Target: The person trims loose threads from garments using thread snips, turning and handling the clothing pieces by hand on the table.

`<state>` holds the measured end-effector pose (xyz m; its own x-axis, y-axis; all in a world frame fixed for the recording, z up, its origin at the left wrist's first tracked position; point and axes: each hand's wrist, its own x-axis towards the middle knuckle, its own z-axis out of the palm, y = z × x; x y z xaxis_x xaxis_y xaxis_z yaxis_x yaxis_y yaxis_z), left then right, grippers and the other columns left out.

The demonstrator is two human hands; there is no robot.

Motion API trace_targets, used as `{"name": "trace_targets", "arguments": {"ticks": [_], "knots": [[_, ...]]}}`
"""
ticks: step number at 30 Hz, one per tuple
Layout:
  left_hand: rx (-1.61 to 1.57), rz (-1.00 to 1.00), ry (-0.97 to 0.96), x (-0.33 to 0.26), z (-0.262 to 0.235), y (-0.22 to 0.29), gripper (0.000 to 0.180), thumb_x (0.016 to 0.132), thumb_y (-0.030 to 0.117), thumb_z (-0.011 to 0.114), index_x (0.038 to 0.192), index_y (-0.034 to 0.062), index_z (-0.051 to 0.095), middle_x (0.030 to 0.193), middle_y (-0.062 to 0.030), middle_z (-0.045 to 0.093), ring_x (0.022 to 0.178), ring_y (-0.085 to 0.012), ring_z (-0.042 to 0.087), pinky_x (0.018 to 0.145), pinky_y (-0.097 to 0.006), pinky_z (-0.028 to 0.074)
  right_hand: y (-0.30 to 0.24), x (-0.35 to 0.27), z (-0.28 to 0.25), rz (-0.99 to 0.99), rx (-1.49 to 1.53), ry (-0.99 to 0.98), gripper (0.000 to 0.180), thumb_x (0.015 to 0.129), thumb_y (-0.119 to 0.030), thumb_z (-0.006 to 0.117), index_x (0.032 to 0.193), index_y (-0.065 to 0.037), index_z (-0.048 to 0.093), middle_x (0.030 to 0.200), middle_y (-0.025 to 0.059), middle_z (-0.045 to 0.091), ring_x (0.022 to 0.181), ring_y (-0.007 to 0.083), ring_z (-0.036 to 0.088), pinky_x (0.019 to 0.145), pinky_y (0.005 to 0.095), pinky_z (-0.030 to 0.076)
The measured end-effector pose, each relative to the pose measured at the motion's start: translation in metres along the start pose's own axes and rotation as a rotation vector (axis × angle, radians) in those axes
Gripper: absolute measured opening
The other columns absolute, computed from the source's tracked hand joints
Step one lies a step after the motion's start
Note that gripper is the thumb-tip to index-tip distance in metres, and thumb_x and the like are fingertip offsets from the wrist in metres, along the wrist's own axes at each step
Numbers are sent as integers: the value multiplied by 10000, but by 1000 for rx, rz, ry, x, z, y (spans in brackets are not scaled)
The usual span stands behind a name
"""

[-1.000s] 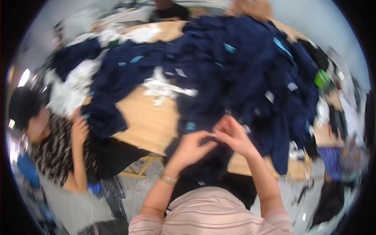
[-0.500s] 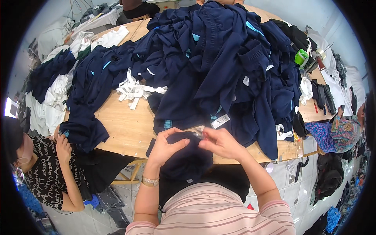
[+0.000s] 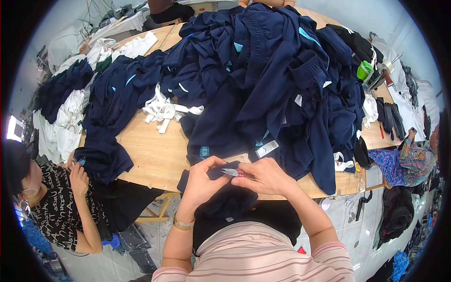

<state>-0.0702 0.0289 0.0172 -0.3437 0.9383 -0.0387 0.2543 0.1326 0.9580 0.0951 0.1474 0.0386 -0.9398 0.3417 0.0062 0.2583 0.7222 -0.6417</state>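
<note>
My left hand (image 3: 204,181) grips a folded edge of a navy garment (image 3: 230,204), whose lower part hangs over the table's front edge toward my lap. My right hand (image 3: 268,177) is closed around small thread snips (image 3: 231,172) with a red handle. Their silver blades point left, at the cloth beside my left thumb; whether they touch it I cannot tell. Just beyond my hands lies a big heap of navy garments (image 3: 263,80) with light blue trim. A white label (image 3: 267,149) shows on the cloth near my right hand.
White straps (image 3: 164,109) lie on the wooden table (image 3: 141,155) left of the heap. At the left, a person (image 3: 58,202) in a black patterned top handles navy cloth. Another person (image 3: 408,162) sits far right. A green container (image 3: 364,70) stands at the back right.
My right hand has turned, and the snips' blades now show pointing left at the cloth. The garment edge has shifted in my left hand.
</note>
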Motion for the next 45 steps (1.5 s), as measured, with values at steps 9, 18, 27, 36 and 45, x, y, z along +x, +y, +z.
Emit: {"name": "trace_targets", "arguments": {"ticks": [9, 18, 27, 36, 45], "knots": [[31, 25, -8, 0, 2, 0, 231, 708, 103, 731, 873, -5, 610, 783, -89, 660, 735, -128, 631, 681, -251, 474, 1, 1, -2, 6, -7, -30, 502, 889, -527, 475, 775, -51, 587, 559, 122, 544, 567, 319, 572, 513, 377, 403], [-301, -144, -130, 0, 0, -2, 183, 729, 74, 728, 868, -3, 637, 803, -4, 640, 741, -66, 562, 700, -214, 460, 6, 2, 16, 25, 672, 400, 312, 808, -137, 695, 907, -44, 414, 687, 10, 457, 601, 53, 401, 532, 220, 333], [-285, -97, -122, 0, 3, -2, 212, 738, 94, 745, 898, -9, 651, 823, -16, 643, 779, -64, 556, 727, -211, 451, -5, 16, 16, -29, 585, 303, 243, 848, -14, 593, 923, -25, 362, 741, 88, 564, 602, 147, 525, 560, 271, 417], [-258, -143, -66, -1, 4, -3, 198, 793, 117, 712, 916, -27, 656, 830, -25, 666, 756, -65, 567, 696, -210, 457, 11, 5, 16, 22, 747, 420, 281, 876, -208, 632, 929, -38, 415, 729, 19, 481, 646, 64, 460, 579, 232, 374], [-337, -178, -103, -2, 0, -3, 211, 784, 99, 710, 942, -32, 662, 846, -35, 675, 760, -69, 585, 704, -207, 467, 19, -7, -6, 12, -24, 109, 451, 864, -477, 559, 752, -41, 552, 537, 131, 533, 498, 297, 545, 491, 357, 391]]}}
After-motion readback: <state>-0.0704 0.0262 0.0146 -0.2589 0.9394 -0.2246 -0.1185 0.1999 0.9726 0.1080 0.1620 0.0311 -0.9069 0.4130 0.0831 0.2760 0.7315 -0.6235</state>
